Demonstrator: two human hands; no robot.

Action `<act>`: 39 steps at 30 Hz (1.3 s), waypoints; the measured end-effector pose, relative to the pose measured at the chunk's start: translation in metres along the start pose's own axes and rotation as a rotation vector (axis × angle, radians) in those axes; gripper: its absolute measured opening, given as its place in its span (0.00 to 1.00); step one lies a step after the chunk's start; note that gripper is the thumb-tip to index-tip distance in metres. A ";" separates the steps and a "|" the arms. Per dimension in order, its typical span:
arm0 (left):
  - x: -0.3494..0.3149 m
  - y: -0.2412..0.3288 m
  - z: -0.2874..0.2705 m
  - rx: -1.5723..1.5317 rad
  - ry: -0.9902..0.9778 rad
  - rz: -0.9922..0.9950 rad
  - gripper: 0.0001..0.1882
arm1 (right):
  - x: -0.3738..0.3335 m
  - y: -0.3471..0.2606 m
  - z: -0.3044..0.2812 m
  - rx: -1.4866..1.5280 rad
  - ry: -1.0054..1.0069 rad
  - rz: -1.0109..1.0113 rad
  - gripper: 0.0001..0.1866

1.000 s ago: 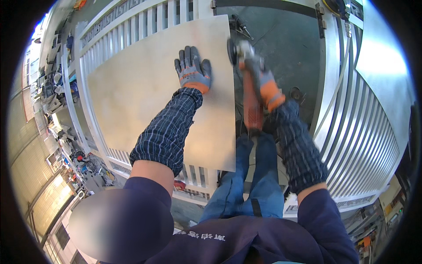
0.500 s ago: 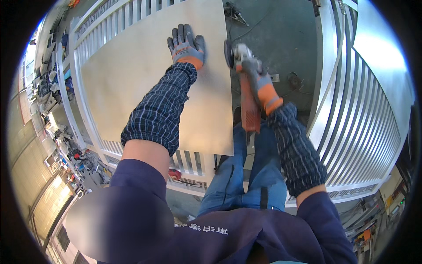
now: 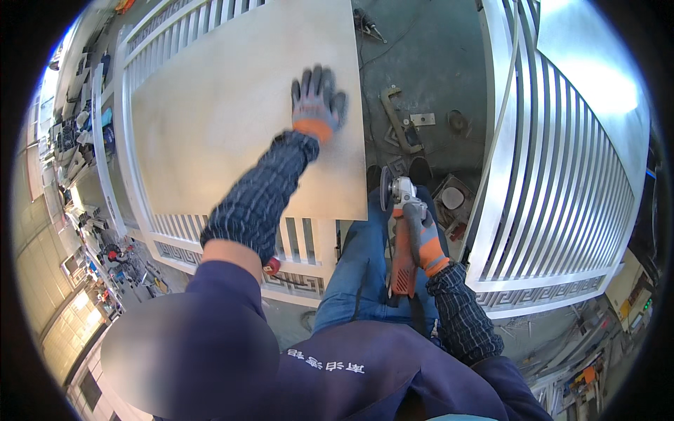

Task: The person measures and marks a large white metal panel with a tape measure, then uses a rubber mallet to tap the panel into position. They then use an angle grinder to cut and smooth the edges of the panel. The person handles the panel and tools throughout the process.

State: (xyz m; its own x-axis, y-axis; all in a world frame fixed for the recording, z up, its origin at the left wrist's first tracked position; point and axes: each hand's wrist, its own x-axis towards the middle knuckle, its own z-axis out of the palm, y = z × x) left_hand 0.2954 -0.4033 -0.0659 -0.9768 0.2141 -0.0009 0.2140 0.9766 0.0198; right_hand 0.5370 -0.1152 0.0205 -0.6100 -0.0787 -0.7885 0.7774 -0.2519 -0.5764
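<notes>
L hand [image 3: 317, 102] flat on panel [image 3: 232, 119]; R hand [image 3: 421, 235] grips angle grinder [image 3: 398, 231].

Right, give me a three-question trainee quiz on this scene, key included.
1. True or false: the left hand rests flat on the pale board.
2. What does the right hand grip? A) hammer B) angle grinder C) drill
3. What does the board lie on?

Key: 1 true. 2 B. 3 The white barred gate panel.
</notes>
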 end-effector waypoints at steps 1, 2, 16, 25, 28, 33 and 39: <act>-0.024 -0.001 0.002 -0.055 0.008 -0.008 0.39 | 0.002 0.007 0.003 -0.003 0.010 -0.027 0.26; -0.041 -0.002 0.006 -0.111 0.015 -0.018 0.38 | 0.004 0.012 0.007 -0.007 0.021 -0.052 0.26; -0.044 0.005 0.002 -0.047 -0.047 -0.059 0.35 | 0.118 -0.079 0.060 -0.065 -0.116 -0.171 0.18; -0.049 0.000 -0.001 -0.054 -0.032 -0.072 0.35 | 0.054 0.011 0.037 -0.138 -0.114 -0.312 0.15; -0.047 -0.001 0.004 -0.044 -0.036 -0.061 0.36 | 0.086 -0.038 0.047 0.057 -0.139 0.000 0.17; -0.047 -0.001 0.007 -0.011 -0.024 -0.053 0.36 | 0.048 0.010 0.032 -0.178 -0.135 -0.316 0.14; -0.047 -0.004 0.003 0.108 -0.104 -0.071 0.37 | 0.013 0.017 0.034 -0.133 -0.116 -0.174 0.12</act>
State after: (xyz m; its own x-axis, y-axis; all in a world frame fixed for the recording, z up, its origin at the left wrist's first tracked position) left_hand 0.3404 -0.4175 -0.0690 -0.9849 0.1399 -0.1022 0.1494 0.9846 -0.0912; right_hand 0.5368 -0.1536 0.0083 -0.7440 -0.1574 -0.6494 0.6678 -0.1430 -0.7305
